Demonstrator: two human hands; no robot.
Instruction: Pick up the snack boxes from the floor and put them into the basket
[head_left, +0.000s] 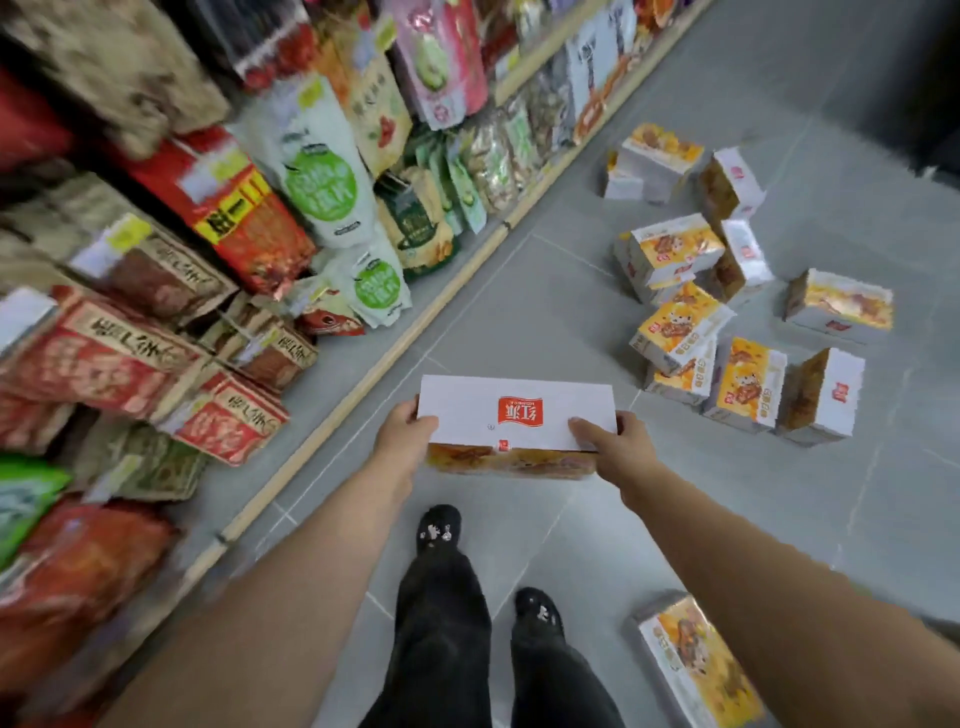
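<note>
Centrally, a snack box (514, 415) is held level above the floor (519, 291), white face up. The left grip (402, 441) clasps one short end and the right grip (613, 444) the other, thumbs on top and fingers tucked beneath. Further snack boxes lie on the floor: a loose heap (685, 322) ahead and to the right, several leaning on one another, and a single box (696, 665) just beside the right shoe (540, 613). To finish the carry well, the held box is best kept level and supported at both ends until it is over the basket. It is better lowered than dropped, so that later boxes can stack flat. Stepping clear of the box by the shoe seems prudent. Not shown: the basket, which lies outside the view, so its direction cannot be told. The fingers under the box are hidden, the goods on the shelf (415, 325) at left are blurred, and the single box runs off the lower edge.
</note>
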